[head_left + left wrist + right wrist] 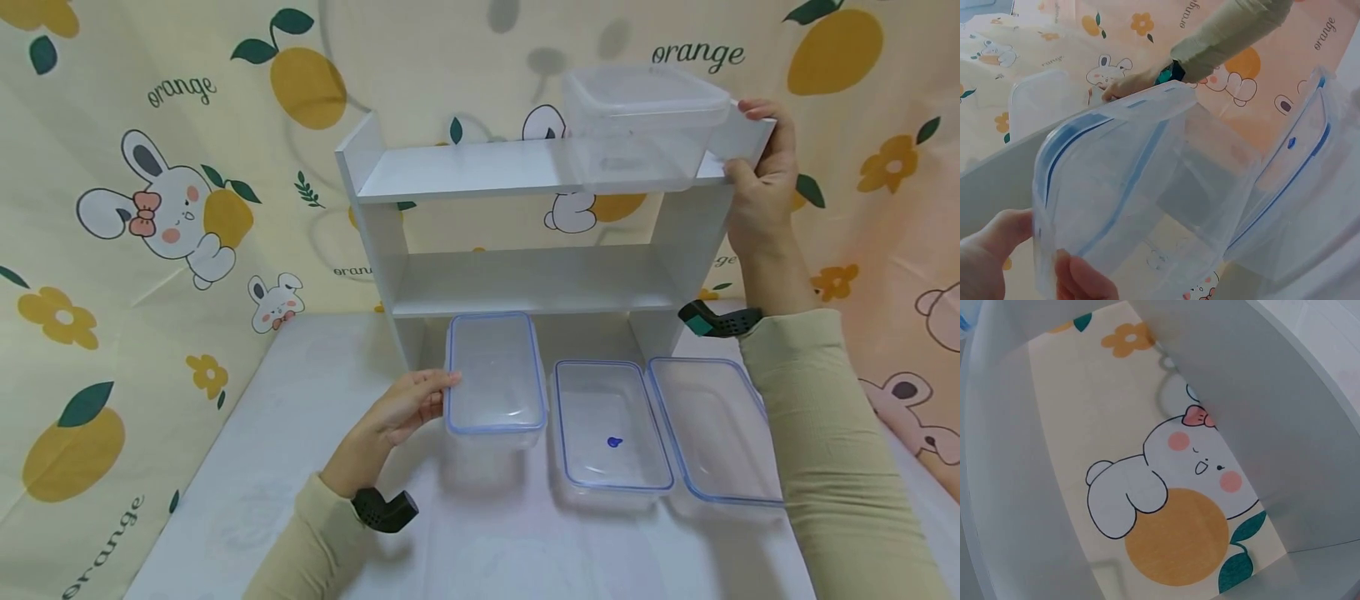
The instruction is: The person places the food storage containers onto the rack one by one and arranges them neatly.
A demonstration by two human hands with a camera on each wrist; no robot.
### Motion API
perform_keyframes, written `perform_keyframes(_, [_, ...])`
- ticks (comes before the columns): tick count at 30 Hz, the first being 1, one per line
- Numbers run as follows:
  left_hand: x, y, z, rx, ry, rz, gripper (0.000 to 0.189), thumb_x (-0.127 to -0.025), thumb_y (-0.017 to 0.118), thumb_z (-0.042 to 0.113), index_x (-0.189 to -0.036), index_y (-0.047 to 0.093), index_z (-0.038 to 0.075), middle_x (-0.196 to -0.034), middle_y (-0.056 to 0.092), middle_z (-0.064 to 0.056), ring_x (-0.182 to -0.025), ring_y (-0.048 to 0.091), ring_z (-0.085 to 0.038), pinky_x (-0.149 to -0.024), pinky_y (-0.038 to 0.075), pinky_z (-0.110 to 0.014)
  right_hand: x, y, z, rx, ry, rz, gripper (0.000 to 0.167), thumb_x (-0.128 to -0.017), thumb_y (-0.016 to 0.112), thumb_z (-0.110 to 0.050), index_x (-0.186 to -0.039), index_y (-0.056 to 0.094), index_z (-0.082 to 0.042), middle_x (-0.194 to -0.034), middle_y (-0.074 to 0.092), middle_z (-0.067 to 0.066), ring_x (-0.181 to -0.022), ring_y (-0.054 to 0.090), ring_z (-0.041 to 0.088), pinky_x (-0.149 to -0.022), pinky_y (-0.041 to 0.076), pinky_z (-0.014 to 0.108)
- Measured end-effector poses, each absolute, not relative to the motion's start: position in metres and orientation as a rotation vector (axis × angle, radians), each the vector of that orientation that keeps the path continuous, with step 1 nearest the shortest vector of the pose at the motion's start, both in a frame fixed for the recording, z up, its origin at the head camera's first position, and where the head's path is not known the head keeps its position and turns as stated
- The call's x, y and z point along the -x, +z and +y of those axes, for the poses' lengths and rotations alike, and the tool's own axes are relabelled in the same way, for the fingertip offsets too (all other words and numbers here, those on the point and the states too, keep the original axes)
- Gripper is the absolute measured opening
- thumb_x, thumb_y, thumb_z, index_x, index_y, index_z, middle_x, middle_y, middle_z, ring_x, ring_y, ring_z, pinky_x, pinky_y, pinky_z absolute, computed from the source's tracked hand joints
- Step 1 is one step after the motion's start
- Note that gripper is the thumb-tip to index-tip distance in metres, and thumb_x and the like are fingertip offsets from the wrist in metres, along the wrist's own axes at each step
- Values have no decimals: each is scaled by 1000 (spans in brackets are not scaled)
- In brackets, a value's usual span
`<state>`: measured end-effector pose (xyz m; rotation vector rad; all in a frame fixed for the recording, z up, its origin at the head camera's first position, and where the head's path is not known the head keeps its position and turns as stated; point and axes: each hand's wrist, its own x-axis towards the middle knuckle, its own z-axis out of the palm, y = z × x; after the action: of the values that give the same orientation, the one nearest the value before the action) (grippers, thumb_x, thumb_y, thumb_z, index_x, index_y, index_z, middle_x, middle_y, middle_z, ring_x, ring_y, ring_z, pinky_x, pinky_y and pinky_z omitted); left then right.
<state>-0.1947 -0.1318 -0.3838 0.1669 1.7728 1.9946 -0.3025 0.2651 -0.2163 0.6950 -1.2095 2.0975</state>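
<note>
My left hand [401, 408] grips a clear plastic food container [495, 375] with a blue-edged lid by its left side, thumb at the lid's rim. In the left wrist view the container [1141, 181] is tilted, with thumb and fingertips at its near edge. Up at the top right of a white shelf unit [457, 171], my right hand [767, 187] holds the side panel, thumb in front and fingers over the upper edge. Right beside that hand, a larger clear container [645, 125] with a whitish lid sits on the top board, overhanging its front edge.
Two more blue-rimmed containers stand side by side on the white table [300, 517]: a middle one [600, 450] with a small blue mark on its lid, and a right one [712, 425] partly behind my right sleeve. A patterned cloth [172, 333] hangs behind the shelf unit.
</note>
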Motion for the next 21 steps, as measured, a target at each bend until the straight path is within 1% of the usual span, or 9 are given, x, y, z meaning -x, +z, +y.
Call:
perform_keyframes(9, [193, -373, -130, -178, 2004, 1786, 10, -94, 56, 20, -89, 64, 15, -80, 69, 12, -73, 64, -1, -72, 53, -16, 302, -216, 265, -695, 2112, -1207, 46, -84, 35, 27, -111, 51, -7, -128, 51, 5, -126, 42, 25, -115, 37, 36])
perform_keyframes(21, [186, -353, -130, -191, 2017, 1797, 10, -94, 55, 19, -94, 62, 12, -81, 70, 11, -75, 66, -2, -73, 54, -17, 303, -217, 266, -677, 2094, -1230, 47, -84, 36, 26, -112, 51, -8, -130, 52, 5, -128, 42, 24, -117, 36, 35])
